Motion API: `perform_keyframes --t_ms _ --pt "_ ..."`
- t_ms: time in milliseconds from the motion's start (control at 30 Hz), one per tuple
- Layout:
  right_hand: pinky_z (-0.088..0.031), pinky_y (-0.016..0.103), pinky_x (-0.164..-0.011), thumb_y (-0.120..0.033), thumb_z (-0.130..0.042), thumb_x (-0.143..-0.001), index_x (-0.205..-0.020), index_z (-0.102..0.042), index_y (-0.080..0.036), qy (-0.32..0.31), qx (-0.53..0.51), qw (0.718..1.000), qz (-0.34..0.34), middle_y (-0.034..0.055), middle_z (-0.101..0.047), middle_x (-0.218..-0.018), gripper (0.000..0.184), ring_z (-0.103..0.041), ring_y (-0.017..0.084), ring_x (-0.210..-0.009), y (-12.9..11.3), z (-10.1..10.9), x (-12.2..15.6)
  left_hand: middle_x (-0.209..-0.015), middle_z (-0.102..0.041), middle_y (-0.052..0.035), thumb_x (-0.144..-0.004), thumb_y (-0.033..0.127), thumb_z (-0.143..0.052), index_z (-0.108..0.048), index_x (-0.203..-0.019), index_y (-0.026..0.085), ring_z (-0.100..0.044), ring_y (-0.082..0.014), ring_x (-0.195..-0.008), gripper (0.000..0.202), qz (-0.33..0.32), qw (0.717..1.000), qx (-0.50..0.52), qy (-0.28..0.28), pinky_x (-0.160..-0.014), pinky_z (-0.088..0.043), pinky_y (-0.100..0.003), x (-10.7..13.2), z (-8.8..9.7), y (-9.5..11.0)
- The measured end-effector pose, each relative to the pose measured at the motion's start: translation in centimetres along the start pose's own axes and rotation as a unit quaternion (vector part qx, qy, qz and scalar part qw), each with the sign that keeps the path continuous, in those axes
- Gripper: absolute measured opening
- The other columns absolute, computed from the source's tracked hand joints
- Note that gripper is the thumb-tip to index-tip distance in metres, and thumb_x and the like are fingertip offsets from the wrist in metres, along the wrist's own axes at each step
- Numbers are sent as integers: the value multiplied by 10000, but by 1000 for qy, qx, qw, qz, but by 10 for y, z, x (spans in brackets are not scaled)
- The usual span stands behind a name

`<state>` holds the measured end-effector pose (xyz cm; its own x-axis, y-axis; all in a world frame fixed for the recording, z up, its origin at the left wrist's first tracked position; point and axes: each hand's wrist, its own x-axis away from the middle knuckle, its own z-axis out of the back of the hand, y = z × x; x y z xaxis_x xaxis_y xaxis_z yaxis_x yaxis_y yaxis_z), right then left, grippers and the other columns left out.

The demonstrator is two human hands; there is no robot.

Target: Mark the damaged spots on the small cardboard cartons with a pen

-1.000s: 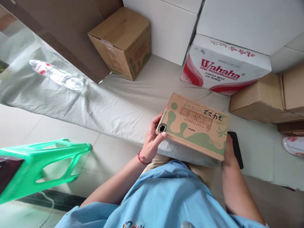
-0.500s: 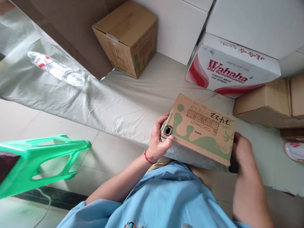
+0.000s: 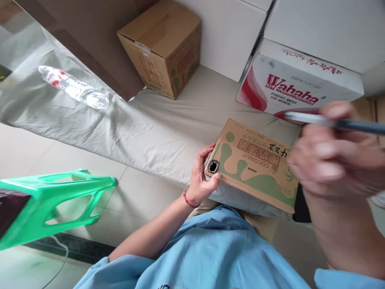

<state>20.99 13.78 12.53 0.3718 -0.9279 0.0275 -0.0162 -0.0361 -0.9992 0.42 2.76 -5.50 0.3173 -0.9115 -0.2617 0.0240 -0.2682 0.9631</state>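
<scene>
My left hand [image 3: 204, 172] grips the left end of a brown cardboard box [image 3: 252, 164], thumb on the top face and fingers round the far side. Green drips, the word COCONUT and handwritten black digits mark that face. A ragged dark hole [image 3: 213, 166] with a black outline sits at its left corner beside my thumb. Raised above the box's right end, my right hand [image 3: 333, 156] is closed round a slim pen-like tool [image 3: 309, 118], silver at one end and dark blue along the body. Motion blurs it, so its exact kind is unclear. A black object [image 3: 301, 204] shows at the box's right edge.
Behind stand another brown carton [image 3: 162, 48] and a white-and-red Wahaha water carton [image 3: 285, 88]. A clear plastic bottle [image 3: 73, 88] lies on the pale cloth [image 3: 144, 136] at left. A green plastic stool [image 3: 60, 200] stands on the tiled floor, near a white cable [image 3: 64, 253].
My right hand has risen from beside the box's right end to above it, with the pen-like tool now showing in it. My left hand and the box have hardly moved.
</scene>
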Motion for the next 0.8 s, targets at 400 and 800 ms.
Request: perform_keyframes --t_ms 400,800 --pt "-379 271 -541 -619 -717 -988 -933 -690 -244 -194 76 977 -42 -29 -572 -657 379 -491 129 -587 55 -56 -29 -1569 -553 -193 -935 776 -686 -500 -1473 234 -606 -378 -1450 786 3 1000 -1 -5 -1222 -525 -544 2 0 -5" --pt "-436 270 -596 -543 -848 -929 -931 -817 -216 -163 10 984 -72 -20 -628 -651 329 -549 125 -630 61 -57 -39 -1532 -561 -195 -938 757 -712 -520 -1465 239 -595 -385 -1461 764 -17 1000 18 -15 -1216 -527 -561 -2 3 -5"
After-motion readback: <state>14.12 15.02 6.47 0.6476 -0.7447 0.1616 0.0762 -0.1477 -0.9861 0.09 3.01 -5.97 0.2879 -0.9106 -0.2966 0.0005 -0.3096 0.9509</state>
